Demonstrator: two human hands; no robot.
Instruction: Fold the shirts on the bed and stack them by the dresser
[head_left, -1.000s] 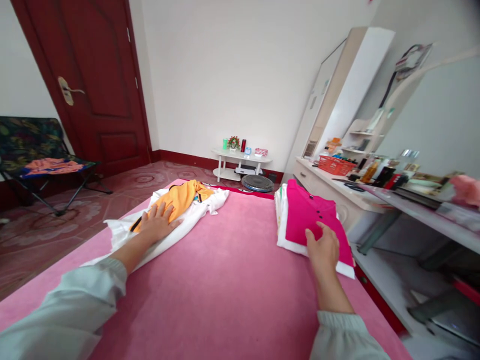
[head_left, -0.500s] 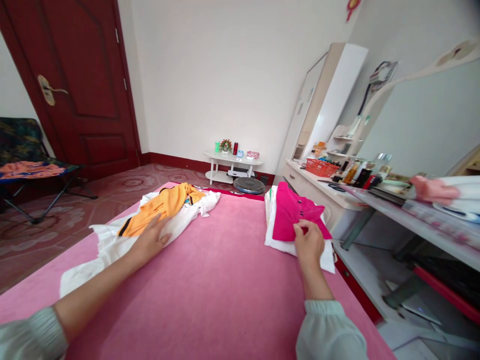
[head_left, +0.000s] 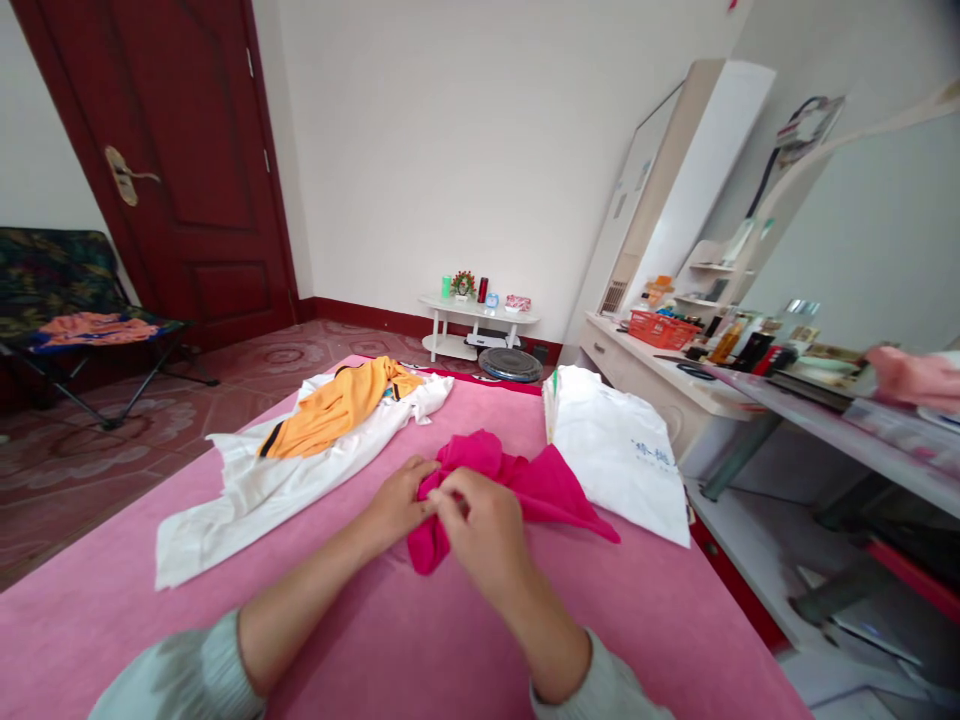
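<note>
A bunched magenta garment lies on the pink bed cover in front of me, its right end trailing out to a point. My left hand grips its left part, fingers closed on the cloth. Close beside it, my right hand pinches the same cloth. To the right rests a stack of folded clothes with a white printed shirt on top. At the left, an orange garment with black trim lies over spread white clothing.
A dressing table with a red basket and bottles stands at the right, near a grey-topped table. Beyond the bed is a small white table. A folding chair holding peach cloth is at the left, by a dark red door.
The magenta garment has come off the folded stack to the middle of the bed and is now bunched. My right hand moved left with it; my left hand left the white clothing and grips it too.
</note>
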